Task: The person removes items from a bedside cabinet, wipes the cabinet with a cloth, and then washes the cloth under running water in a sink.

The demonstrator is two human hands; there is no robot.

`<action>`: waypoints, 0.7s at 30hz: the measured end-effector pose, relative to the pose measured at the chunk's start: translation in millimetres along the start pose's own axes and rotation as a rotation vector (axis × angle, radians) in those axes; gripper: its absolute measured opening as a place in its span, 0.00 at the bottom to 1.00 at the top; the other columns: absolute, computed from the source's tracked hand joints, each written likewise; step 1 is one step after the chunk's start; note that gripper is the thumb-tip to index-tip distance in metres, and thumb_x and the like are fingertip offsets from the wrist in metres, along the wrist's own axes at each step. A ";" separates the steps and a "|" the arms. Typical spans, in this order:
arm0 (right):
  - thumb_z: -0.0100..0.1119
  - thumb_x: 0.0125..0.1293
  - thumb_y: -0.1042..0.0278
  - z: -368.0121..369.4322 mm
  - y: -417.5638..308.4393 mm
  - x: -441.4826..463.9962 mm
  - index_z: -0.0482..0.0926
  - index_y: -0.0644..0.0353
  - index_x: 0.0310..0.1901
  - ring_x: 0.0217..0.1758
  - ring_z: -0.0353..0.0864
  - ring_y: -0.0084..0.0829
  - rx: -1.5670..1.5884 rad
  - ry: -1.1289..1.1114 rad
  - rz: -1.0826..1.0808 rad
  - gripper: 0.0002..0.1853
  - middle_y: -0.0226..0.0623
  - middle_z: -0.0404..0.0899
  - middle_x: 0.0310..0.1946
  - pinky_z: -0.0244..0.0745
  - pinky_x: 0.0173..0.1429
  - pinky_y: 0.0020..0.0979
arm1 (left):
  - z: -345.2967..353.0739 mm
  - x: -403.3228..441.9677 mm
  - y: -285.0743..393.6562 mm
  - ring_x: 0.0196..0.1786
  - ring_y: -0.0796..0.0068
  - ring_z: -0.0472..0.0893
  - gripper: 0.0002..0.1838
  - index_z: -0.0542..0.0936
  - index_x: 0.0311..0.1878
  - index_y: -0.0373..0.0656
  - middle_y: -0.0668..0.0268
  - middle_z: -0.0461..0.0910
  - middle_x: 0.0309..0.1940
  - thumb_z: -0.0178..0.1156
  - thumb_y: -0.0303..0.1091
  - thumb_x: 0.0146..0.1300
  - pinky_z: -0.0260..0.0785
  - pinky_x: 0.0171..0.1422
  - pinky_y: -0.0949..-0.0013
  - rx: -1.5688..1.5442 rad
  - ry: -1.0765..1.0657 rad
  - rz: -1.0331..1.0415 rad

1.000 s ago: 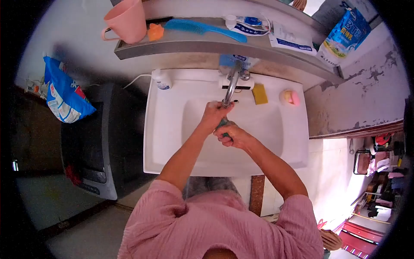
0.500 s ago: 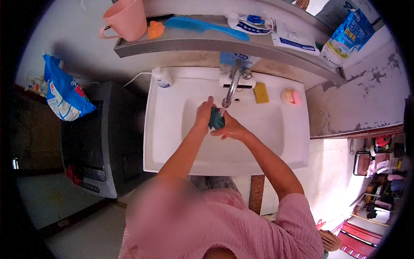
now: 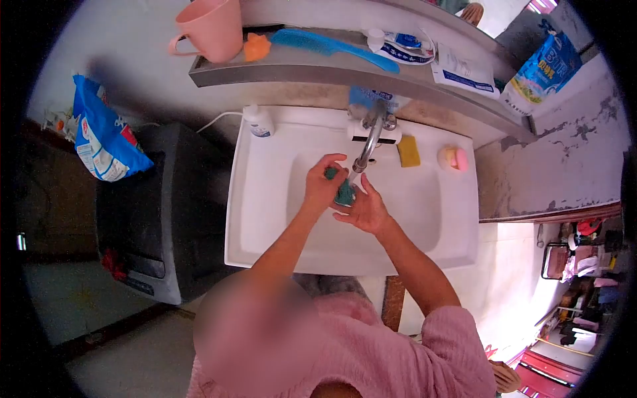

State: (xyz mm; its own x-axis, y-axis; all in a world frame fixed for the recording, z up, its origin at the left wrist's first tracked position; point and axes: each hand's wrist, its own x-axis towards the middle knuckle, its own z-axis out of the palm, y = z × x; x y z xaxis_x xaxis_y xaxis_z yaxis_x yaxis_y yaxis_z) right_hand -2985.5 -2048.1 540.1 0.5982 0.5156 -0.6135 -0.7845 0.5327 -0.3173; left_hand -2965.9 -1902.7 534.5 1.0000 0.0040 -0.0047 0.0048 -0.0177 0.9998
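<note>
A dark green cloth or pad (image 3: 344,193) is between my two hands, over the white sink (image 3: 405,229) and just below the mouth of the metal faucet (image 3: 371,142). Water runs from the faucet onto my hands. My left hand (image 3: 323,184) has its fingers bent around the upper left part of the green item. On the right, my right hand (image 3: 365,209) is partly spread, palm up, its fingers touching the item's right and lower edge.
A yellow sponge (image 3: 409,152), a pink soap piece (image 3: 456,158) and a white bottle (image 3: 258,121) stand on the sink's rim. Above, a shelf (image 3: 285,71) holds a pink mug (image 3: 211,31), a blue comb (image 3: 332,48) and packets. A dark appliance (image 3: 162,212) is at the left.
The green item first showed little between closed hands, then more openly under the water. Now my left hand wraps its upper part and my right hand has spread. The view has shifted slightly.
</note>
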 end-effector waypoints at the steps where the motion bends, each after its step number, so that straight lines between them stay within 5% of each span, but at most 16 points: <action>1: 0.48 0.66 0.35 3.3 0.2 0.4 0.73 0.53 0.49 0.43 0.77 0.34 0.077 -0.005 -0.006 0.28 0.35 0.79 0.40 0.73 0.48 0.43 | 8.0 -2.6 2.4 0.38 0.72 0.81 0.15 0.78 0.48 0.40 0.64 0.81 0.36 0.62 0.23 0.56 0.73 0.44 0.68 0.141 0.043 0.037; 2: 0.44 0.67 0.33 6.1 0.2 1.8 0.73 0.51 0.48 0.47 0.76 0.37 0.156 -0.012 -0.015 0.28 0.34 0.79 0.40 0.70 0.54 0.47 | 22.3 -6.9 -12.8 0.39 0.68 0.79 0.13 0.78 0.47 0.40 0.65 0.80 0.37 0.62 0.24 0.57 0.72 0.44 0.64 0.166 0.122 0.282; 5: 0.43 0.69 0.38 -37.4 8.2 60.6 0.74 0.54 0.45 0.44 0.76 0.35 0.245 -0.056 -0.328 0.25 0.34 0.78 0.38 0.71 0.53 0.46 | 33.0 -13.1 -19.0 0.42 0.62 0.77 0.12 0.78 0.45 0.41 0.63 0.79 0.40 0.62 0.25 0.57 0.70 0.48 0.61 0.688 -0.088 0.746; 6: 0.43 0.70 0.41 -31.5 1.8 65.5 0.74 0.56 0.42 0.40 0.76 0.35 0.313 -0.122 -0.339 0.23 0.34 0.77 0.35 0.72 0.49 0.44 | 31.7 -12.1 -17.8 0.43 0.59 0.75 0.10 0.77 0.43 0.40 0.61 0.78 0.40 0.63 0.27 0.57 0.69 0.49 0.60 0.563 -0.067 0.813; 7: 0.44 0.71 0.44 -25.8 -4.2 69.9 0.75 0.57 0.39 0.37 0.76 0.34 0.380 -0.190 -0.345 0.22 0.34 0.76 0.32 0.73 0.45 0.42 | 33.9 -10.2 -16.2 0.42 0.59 0.76 0.10 0.77 0.43 0.40 0.60 0.77 0.39 0.62 0.26 0.57 0.69 0.48 0.60 0.549 0.056 0.698; 9: 0.44 0.72 0.48 2.2 -4.0 57.2 0.74 0.58 0.37 0.32 0.75 0.34 0.113 0.238 -0.633 0.20 0.34 0.76 0.29 0.73 0.40 0.40 | 43.6 -10.6 -11.6 0.41 0.59 0.76 0.08 0.76 0.41 0.40 0.59 0.77 0.37 0.61 0.26 0.58 0.69 0.47 0.61 0.513 0.296 0.454; 12: 0.46 0.72 0.57 24.0 -14.5 52.7 0.73 0.60 0.33 0.28 0.75 0.33 -0.131 0.421 -0.832 0.15 0.35 0.74 0.25 0.70 0.33 0.38 | 54.2 1.5 -6.6 0.36 0.64 0.75 0.05 0.74 0.41 0.41 0.60 0.76 0.34 0.57 0.25 0.61 0.68 0.43 0.64 0.141 0.437 0.225; 14: 0.49 0.71 0.61 -0.7 -20.3 73.0 0.72 0.61 0.32 0.27 0.74 0.31 -0.796 0.536 -1.149 0.13 0.37 0.73 0.23 0.69 0.32 0.38 | 56.2 4.3 11.3 0.34 0.70 0.74 0.03 0.73 0.40 0.41 0.62 0.75 0.32 0.54 0.26 0.63 0.68 0.41 0.67 -0.022 0.460 0.105; 16: 0.45 0.68 0.66 6.8 -22.1 67.0 0.68 0.60 0.23 0.22 0.67 0.21 -0.417 0.455 -0.989 0.14 0.29 0.69 0.19 0.64 0.27 0.28 | 59.6 9.9 9.6 0.32 0.74 0.73 0.02 0.73 0.40 0.41 0.64 0.75 0.31 0.53 0.26 0.65 0.67 0.39 0.69 -0.137 0.474 0.032; 19: 0.45 0.68 0.67 22.2 -31.2 47.3 0.67 0.63 0.21 0.22 0.66 0.22 -1.144 0.519 -1.331 0.16 0.31 0.68 0.17 0.64 0.27 0.30 | 62.6 22.3 -16.8 0.31 0.77 0.72 0.02 0.72 0.39 0.41 0.66 0.75 0.30 0.53 0.27 0.65 0.67 0.37 0.70 -0.224 0.438 -0.027; 21: 0.44 0.68 0.67 26.3 -35.7 36.5 0.67 0.67 0.21 0.23 0.66 0.23 -0.976 0.488 -1.150 0.17 0.33 0.70 0.17 0.63 0.28 0.32 | 64.2 26.0 -22.8 0.31 0.77 0.72 0.03 0.73 0.39 0.40 0.65 0.75 0.29 0.54 0.27 0.64 0.66 0.36 0.71 -0.270 0.361 -0.116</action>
State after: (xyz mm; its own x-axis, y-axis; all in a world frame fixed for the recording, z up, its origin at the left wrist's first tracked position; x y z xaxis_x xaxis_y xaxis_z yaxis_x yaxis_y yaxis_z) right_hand -2931.4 -2030.6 548.1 0.9650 -0.2007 0.1689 0.1170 -0.2469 -0.9619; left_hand -2939.8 -1966.4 510.5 0.9273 0.3393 -0.1579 0.0673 0.2640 0.9622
